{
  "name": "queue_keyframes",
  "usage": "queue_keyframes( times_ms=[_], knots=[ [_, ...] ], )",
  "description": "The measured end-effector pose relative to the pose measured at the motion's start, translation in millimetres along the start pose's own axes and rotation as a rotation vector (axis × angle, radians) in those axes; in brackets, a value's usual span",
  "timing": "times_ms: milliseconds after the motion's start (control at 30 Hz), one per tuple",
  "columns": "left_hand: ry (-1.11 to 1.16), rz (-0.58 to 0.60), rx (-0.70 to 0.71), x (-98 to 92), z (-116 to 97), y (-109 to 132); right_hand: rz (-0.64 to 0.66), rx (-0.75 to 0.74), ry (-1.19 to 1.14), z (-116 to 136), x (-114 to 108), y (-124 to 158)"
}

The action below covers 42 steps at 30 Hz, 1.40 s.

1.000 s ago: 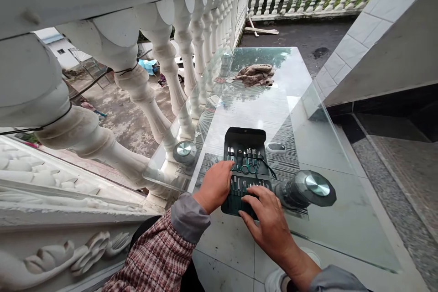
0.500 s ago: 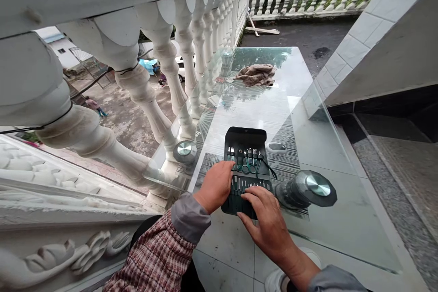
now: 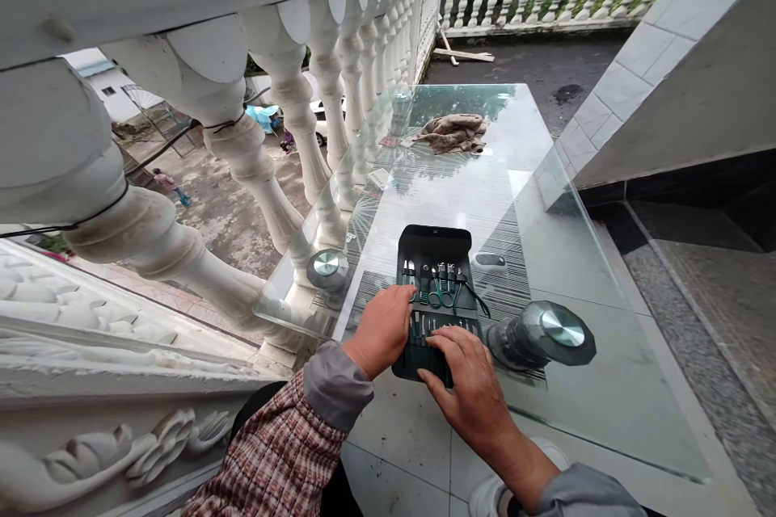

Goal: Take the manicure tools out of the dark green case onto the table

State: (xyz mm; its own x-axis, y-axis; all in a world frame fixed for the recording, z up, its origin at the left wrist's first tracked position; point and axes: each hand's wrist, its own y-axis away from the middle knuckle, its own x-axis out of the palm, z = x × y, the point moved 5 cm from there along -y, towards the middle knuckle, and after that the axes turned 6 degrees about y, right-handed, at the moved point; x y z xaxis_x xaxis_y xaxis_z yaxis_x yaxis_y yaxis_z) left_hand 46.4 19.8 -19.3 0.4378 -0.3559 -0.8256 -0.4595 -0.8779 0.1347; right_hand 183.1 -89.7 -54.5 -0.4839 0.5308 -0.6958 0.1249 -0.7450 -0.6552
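A black manicure case (image 3: 434, 241) lies unfolded on the glass table, its upper flap raised. In its upper row sit scissors (image 3: 441, 297) with green handles, nail clippers (image 3: 447, 276) and other small tools. Several slim metal tools (image 3: 418, 327) stand in the lower row, partly covered by my fingers. At the case's left edge, my left hand (image 3: 381, 329) is closed on it; its fingertips are partly hidden. My right hand (image 3: 471, 382) hovers over or touches the lower section, thumb apart from the bent fingers. Nothing shows between them.
The glass table top (image 3: 582, 388) rests on round-capped supports, one close to my right hand (image 3: 554, 331). A crumpled brown cloth (image 3: 452, 133) lies toward the far end. A small dark oval object (image 3: 490, 259) is right of the case. White balusters (image 3: 260, 153) run along the left.
My right hand has shifted very slightly left over the lower section of the case. My left hand and the case stay in place.
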Motion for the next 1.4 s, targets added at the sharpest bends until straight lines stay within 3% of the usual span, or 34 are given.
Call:
queue_keyframes(
  times_ms=[367,800,967,1200,1400],
  knots=[
    [0.002,-0.022,0.009,-0.6,3,1,-0.026,-0.024,0.017,-3,0,-1],
    [0.01,-0.031,0.02,3.0,5,-1,0.044,-0.223,0.056,8,-12,2],
    [0.011,-0.032,0.016,1.8,5,0,0.038,-0.211,0.037,10,-10,6],
    [0.038,-0.062,0.054,4.1,10,1,-0.019,-0.076,-0.011,5,-12,5],
    [0.054,-0.043,0.021,1.3,10,1,-0.01,-0.169,0.029,14,-12,3]
  ],
)
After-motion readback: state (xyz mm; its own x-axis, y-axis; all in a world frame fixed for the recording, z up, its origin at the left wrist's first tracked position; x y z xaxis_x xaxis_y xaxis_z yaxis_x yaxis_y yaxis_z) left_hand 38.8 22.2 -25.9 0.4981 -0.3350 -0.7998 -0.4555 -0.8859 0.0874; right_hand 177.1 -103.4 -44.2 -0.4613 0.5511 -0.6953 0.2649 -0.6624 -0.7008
